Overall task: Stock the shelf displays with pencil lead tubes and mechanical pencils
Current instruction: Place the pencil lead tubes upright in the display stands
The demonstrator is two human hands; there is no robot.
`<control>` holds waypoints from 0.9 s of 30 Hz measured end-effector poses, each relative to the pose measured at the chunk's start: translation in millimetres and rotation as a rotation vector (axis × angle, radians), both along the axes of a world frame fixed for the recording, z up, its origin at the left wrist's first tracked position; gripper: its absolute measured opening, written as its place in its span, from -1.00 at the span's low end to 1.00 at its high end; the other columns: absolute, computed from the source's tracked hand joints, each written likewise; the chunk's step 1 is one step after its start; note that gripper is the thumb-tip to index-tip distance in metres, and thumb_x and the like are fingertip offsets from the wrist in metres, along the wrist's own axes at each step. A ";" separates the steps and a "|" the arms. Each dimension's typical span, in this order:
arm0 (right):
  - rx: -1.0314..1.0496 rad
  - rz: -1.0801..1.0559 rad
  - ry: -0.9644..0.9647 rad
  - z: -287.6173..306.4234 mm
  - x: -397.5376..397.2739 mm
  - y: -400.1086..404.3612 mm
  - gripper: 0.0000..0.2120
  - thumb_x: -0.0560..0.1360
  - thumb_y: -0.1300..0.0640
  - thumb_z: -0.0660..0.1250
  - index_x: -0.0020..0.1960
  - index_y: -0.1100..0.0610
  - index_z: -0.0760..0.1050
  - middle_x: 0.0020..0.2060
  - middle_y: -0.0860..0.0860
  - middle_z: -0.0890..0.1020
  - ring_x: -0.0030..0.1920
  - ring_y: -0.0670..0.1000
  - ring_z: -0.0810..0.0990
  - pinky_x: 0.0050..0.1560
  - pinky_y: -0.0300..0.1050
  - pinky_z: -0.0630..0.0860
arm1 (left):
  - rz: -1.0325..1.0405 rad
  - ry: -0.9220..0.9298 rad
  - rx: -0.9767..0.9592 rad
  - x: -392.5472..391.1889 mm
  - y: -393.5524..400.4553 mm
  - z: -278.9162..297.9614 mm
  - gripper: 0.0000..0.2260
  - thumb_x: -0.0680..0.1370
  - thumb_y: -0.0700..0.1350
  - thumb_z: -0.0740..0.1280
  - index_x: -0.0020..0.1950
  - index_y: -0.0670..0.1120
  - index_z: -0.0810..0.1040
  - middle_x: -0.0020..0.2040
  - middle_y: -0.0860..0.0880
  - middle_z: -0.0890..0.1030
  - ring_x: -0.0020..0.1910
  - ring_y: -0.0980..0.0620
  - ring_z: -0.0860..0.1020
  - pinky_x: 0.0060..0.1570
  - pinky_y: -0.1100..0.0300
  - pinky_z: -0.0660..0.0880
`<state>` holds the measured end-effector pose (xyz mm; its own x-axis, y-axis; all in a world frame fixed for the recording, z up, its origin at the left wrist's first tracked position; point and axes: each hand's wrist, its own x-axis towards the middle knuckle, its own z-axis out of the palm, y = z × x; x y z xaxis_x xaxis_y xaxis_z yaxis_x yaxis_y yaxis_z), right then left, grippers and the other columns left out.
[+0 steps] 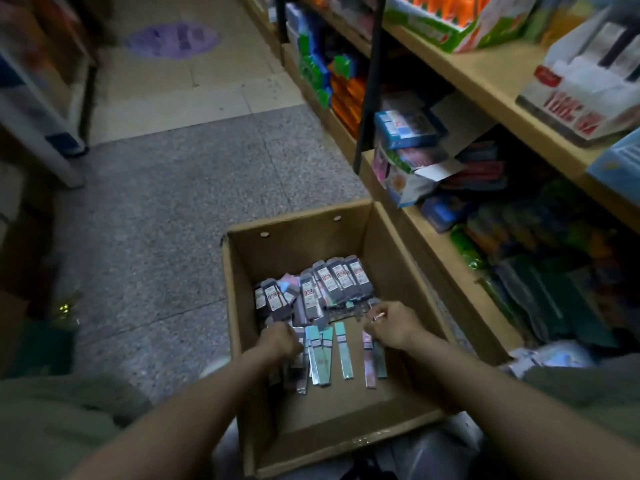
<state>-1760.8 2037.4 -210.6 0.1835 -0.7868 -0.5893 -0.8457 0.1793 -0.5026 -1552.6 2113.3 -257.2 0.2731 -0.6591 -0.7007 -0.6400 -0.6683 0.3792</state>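
Reaching into an open brown cardboard box (349, 230) on the floor, the left hand (278, 339) curls over slim pastel lead-tube packets (322, 351) while the right hand (389, 323) pinches something small beside grey carded packs (341, 277); wooden shelves (485, 74) stand just right.

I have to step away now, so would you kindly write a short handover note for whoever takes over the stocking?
Left hand: down in the cardboard box, fingers curled on the teal and silver packs; the grip itself is hidden.
Right hand: also in the box, pinching a small item I cannot identify, above a pink pack.
Stock: grey packs piled at the box's far end, slim packs loose nearer you.
Done: nothing visibly shelved from here.
Left: gather the packs and move them to the shelves on the right.
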 end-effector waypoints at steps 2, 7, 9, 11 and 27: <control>0.040 -0.056 0.016 -23.9 6.3 0.0 -0.90 0.46 0.18 0.41 -0.05 0.19 0.62 -0.12 0.09 0.64 -0.17 0.00 0.58 -0.16 -0.23 0.46 | 0.120 0.038 0.003 -14.3 2.5 -19.5 -0.78 0.52 -0.08 0.41 0.05 -0.21 0.61 0.11 -0.18 0.64 0.13 -0.10 0.59 0.05 0.12 0.50; 0.111 -0.090 0.017 -70.8 25.9 0.3 -0.79 0.48 0.12 0.42 0.10 0.13 0.56 0.10 0.07 0.64 0.12 0.05 0.59 0.11 -0.21 0.47 | 0.384 0.061 -0.031 -47.6 5.0 -58.3 -0.72 0.44 0.05 0.49 -0.03 -0.08 0.51 0.01 -0.11 0.64 0.03 -0.08 0.59 0.00 0.17 0.50; 0.087 -0.096 0.024 -81.8 32.4 -1.9 -0.77 0.49 0.10 0.43 0.13 0.12 0.54 0.09 0.08 0.64 0.15 0.09 0.59 0.08 -0.21 0.45 | 0.424 0.043 -0.070 -54.3 3.1 -68.5 -0.70 0.41 0.09 0.50 -0.11 -0.04 0.47 -0.05 -0.09 0.64 -0.03 -0.07 0.58 -0.10 0.18 0.44; 0.014 -0.048 0.042 -88.0 37.0 -7.0 -0.81 0.52 0.13 0.38 0.12 0.13 0.56 0.07 0.09 0.65 0.11 0.09 0.60 0.02 -0.22 0.44 | 0.456 -0.005 -0.105 -55.0 0.3 -74.6 -0.65 0.36 0.13 0.52 -0.15 -0.03 0.44 -0.12 -0.05 0.62 -0.09 -0.07 0.58 -0.18 0.15 0.41; -0.353 0.198 0.149 -116.9 103.7 -64.4 -0.47 0.55 0.04 0.35 0.45 0.13 0.31 0.35 0.14 0.35 0.38 0.16 0.31 0.33 0.03 0.34 | 0.789 0.102 -0.463 -42.5 -36.7 -67.8 -0.82 0.57 -0.16 0.33 -0.18 -0.21 0.44 -0.31 -0.10 0.46 -0.27 -0.06 0.42 -0.24 0.12 0.32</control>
<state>-1657.1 1973.0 -327.5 0.2840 -0.9032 -0.3218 -0.9147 -0.1545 -0.3734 -1595.1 2076.5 -325.0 0.7144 -0.5286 -0.4584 -0.0118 -0.6642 0.7474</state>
